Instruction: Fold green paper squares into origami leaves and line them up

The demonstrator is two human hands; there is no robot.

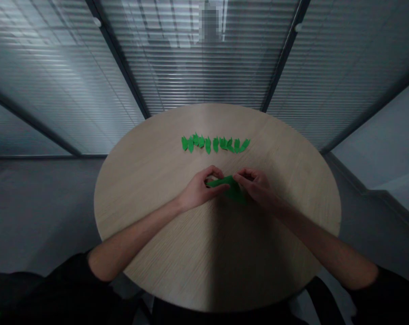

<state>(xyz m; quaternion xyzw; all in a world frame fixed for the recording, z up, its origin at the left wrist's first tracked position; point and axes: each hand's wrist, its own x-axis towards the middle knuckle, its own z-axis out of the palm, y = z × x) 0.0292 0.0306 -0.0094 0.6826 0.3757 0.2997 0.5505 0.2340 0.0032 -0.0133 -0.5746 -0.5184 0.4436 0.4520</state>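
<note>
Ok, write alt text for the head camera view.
The left hand and right hand hold a green paper sheet on a round light-wood table, below a row of small pointed green paper pieces.

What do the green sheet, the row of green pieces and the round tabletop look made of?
Green sheet, held by the left hand and right hand: probably thin matte paper, given its folds and low shine. Row of green pieces: likely the same paper, matching in colour, though small. Round tabletop: wood veneer or wood-look laminate, satin finish, fine straight grain; cannot tell which.
</note>
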